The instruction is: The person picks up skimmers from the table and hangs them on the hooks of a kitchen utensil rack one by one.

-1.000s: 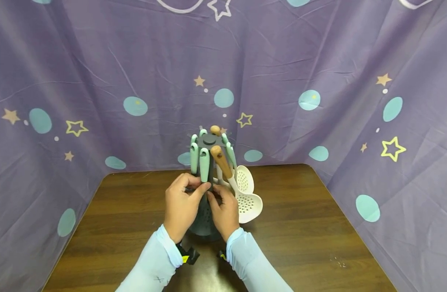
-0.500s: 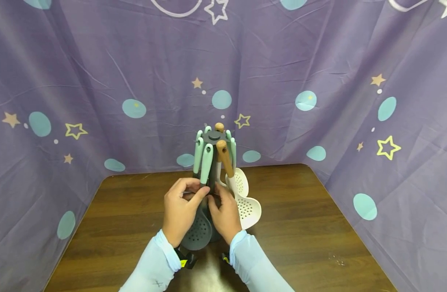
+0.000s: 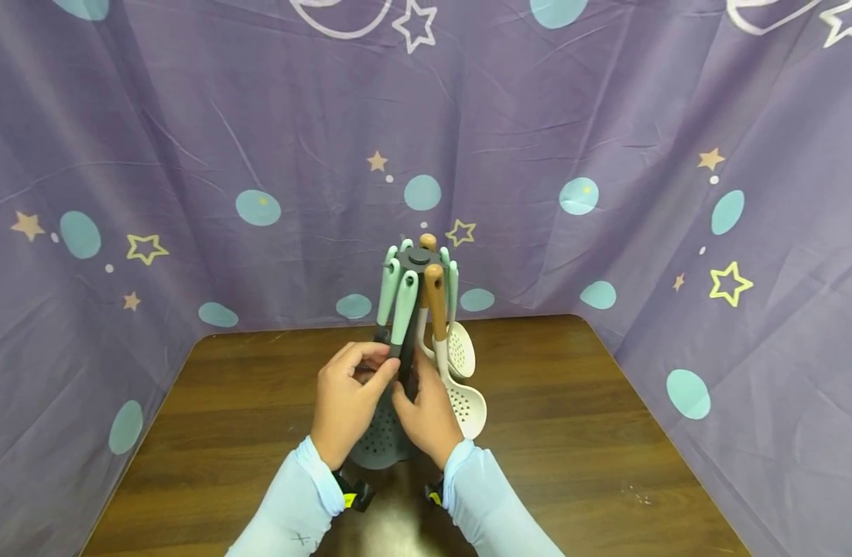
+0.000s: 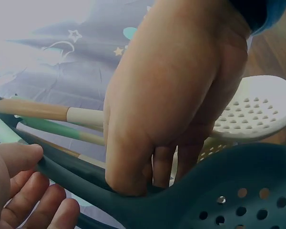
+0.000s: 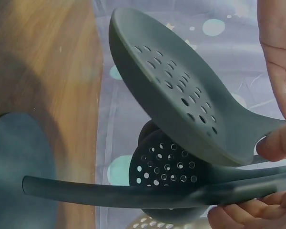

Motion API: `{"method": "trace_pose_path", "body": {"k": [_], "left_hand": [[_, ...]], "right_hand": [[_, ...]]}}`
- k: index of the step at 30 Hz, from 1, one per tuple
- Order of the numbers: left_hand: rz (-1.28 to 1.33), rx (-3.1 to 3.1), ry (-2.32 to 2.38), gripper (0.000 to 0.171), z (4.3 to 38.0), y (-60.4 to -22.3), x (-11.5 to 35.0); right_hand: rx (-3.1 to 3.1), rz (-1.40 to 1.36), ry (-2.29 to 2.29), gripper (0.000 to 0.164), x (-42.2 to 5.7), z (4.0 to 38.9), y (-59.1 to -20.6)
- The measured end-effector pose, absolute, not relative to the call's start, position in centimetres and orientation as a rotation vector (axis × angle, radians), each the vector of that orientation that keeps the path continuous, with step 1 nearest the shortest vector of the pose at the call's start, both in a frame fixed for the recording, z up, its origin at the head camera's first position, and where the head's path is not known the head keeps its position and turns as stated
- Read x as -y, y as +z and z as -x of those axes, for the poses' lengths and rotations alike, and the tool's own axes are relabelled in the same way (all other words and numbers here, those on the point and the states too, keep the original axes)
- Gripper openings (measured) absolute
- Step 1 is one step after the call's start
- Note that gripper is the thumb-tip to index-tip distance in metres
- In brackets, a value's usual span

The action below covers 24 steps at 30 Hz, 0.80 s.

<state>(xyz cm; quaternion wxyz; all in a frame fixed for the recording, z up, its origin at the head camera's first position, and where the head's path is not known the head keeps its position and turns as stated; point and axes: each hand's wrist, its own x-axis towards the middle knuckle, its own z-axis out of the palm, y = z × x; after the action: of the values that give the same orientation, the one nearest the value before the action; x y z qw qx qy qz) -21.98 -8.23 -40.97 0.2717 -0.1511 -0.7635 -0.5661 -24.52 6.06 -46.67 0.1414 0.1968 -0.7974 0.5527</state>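
Note:
A dark utensil rack (image 3: pixel 419 254) stands upright on the table, hung with several mint-handled and wooden-handled utensils. My left hand (image 3: pixel 345 398) pinches a dark skimmer (image 3: pixel 377 445) at its neck, just under the mint handle. The left wrist view shows its holed bowl (image 4: pixel 248 191) hanging low at the right. My right hand (image 3: pixel 432 418) grips the rack's post (image 5: pixel 109 193), its fingers (image 5: pixel 240 214) curled under it in the right wrist view. There the thumb lies close by the skimmer's neck. The far side of the rack is hidden.
A white skimmer (image 3: pixel 467 406) with a wooden handle hangs right of my right hand, and another white holed utensil (image 3: pixel 460 348) behind it. The rack's round base (image 5: pixel 19 167) rests on the wooden table (image 3: pixel 572 433). A purple patterned curtain (image 3: pixel 314 155) surrounds the table.
The rack and its handles have tilted and shifted rightward. The dark skimmer's bowl has come into view below my left hand. The front white skimmer has swung inward. Both hands keep their holds.

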Motion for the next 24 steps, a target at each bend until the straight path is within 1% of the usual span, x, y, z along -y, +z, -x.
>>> {"method": "trace_pose_path", "body": {"k": [8, 14, 19, 24], "left_hand": [[0.404, 2.056, -1.569, 0.016, 21.8, -41.1, 8.3], [0.435, 2.084, -1.553, 0.018, 21.7, -41.1, 8.6], [0.470, 2.148, -1.497, 0.022, 21.8, -41.3, 8.6], [0.470, 2.159, -1.499, 0.021, 21.9, -41.6, 8.7]], "right_hand": [[2.383, -0.499, 1.613, 0.079, -5.9, 23.4, -46.2], [2.437, -0.567, 1.681, 0.081, -6.3, 22.8, -45.5], [2.386, -0.663, 1.824, 0.086, -6.6, 23.0, -45.3], [2.433, -0.636, 1.831, 0.091, -6.7, 22.7, -45.1]]}}
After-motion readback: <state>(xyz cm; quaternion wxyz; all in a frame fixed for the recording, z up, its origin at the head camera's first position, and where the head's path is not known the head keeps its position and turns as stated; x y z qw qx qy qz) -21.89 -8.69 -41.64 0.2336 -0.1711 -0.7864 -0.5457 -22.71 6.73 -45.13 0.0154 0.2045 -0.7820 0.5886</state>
